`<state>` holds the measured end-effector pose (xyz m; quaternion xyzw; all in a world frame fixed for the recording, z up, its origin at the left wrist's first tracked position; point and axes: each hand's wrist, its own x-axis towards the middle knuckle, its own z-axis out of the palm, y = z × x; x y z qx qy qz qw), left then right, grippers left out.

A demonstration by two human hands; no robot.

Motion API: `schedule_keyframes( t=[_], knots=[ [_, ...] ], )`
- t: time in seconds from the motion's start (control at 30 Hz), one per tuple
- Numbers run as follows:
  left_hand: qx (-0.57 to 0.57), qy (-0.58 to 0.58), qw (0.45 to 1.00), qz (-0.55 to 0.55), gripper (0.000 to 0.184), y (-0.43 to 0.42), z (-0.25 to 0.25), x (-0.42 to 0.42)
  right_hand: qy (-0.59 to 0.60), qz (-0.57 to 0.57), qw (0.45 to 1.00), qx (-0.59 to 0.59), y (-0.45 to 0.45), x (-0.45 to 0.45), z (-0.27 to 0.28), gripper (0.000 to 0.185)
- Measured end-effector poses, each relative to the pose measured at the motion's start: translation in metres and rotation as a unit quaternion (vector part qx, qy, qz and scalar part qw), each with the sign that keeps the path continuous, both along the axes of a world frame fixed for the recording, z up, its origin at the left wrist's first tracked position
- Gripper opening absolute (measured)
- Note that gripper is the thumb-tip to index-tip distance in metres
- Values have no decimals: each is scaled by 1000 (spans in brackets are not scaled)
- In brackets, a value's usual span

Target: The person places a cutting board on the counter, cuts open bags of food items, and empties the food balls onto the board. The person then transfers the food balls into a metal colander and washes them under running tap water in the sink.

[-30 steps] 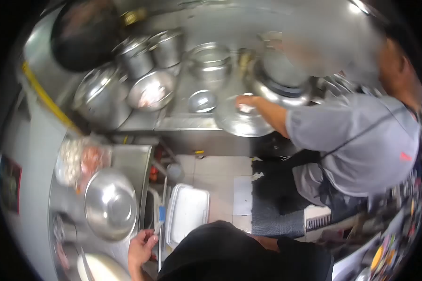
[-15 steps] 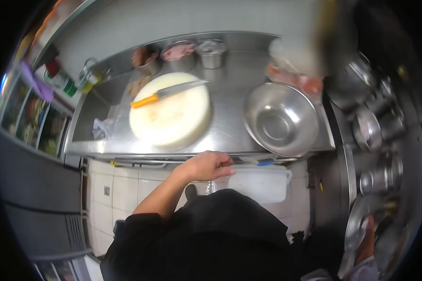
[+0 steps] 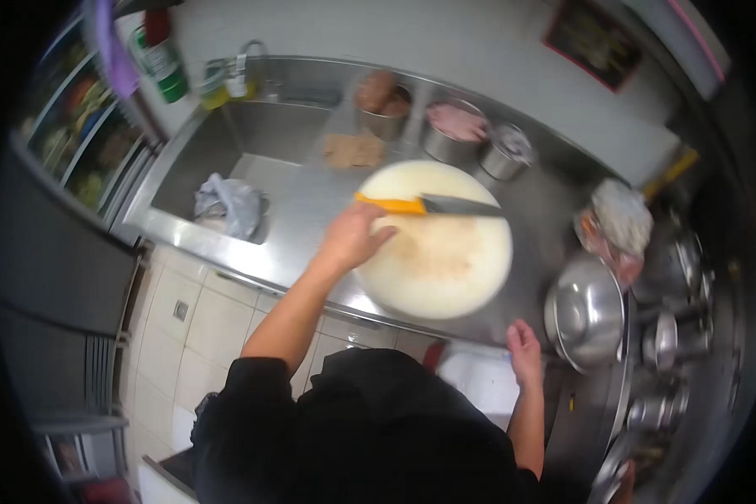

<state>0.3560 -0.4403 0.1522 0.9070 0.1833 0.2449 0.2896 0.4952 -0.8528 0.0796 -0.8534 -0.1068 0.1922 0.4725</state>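
A knife with a yellow handle (image 3: 395,204) lies across the round white cutting board (image 3: 445,290), its blade pointing right. My left hand (image 3: 353,239) is at the board's left edge, fingertips at the end of the handle. Its thumb stands apart over the board; whether the fingertips press on the handle I cannot tell. Beyond the counter's front edge, between board and steel bowl (image 3: 588,311), my right hand (image 3: 524,349) is raised with fingers loosely bent and nothing visible in it.
Behind the board stand steel containers of brown pieces (image 3: 384,92), pink meat (image 3: 456,122) and whitish contents (image 3: 512,144). Brown paper (image 3: 353,151) lies beside the sink (image 3: 172,189), which holds a crumpled bag (image 3: 231,206). Bagged food (image 3: 617,223) sits behind the bowl. Another person's hand (image 3: 626,483) shows lower right.
My view has turned left. My left hand has moved from the counter's front edge up to the knife handle. My right hand now shows near the bowl.
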Motion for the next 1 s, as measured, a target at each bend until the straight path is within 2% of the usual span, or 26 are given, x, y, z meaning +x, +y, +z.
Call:
schedule_keyframes(
  t=[0.03, 0.1, 0.17, 0.27, 0.37, 0.47, 0.57, 0.7, 0.83, 0.93, 1.0],
  knots=[
    [10, -8, 1000, -6, 37, 12, -8, 8, -27, -2, 999, -21, 23, 11, 5, 64],
    [41, 53, 997, -23, 44, 24, -6, 26, -84, -3, 995, -61, 67, 38, 18, 70],
    [95, 74, 993, -18, 45, 27, -9, 45, -69, -2, 997, -43, 107, 68, 21, 75],
    [99, 122, 987, -12, 35, 24, -33, 61, -44, 2, 999, -8, 126, 105, -6, 83],
    [154, 138, 978, 26, 32, 15, -56, 63, -28, -16, 999, -41, 142, 107, -21, 83],
    [199, 93, 975, 35, 33, 5, -69, 55, -61, -8, 995, -74, 147, 89, -14, 79],
    [213, 142, 966, 31, 36, 5, -64, 49, -59, 26, 995, -71, 138, 71, -5, 75],
    [199, 169, 965, 35, 34, 16, -53, 34, -125, 7, 988, -93, 149, 49, -23, 70],
    [197, 149, 969, 17, 32, 21, -53, 32, -109, 22, 989, -98, 149, 41, 3, 70],
    [197, 168, 966, 1, 36, 24, -53, 29, -137, 128, 914, -361, 145, 38, 67, 64],
    [182, 200, 963, -16, 39, 28, -47, 21, -174, 164, 909, -342, 156, 28, 115, 64]
  ],
)
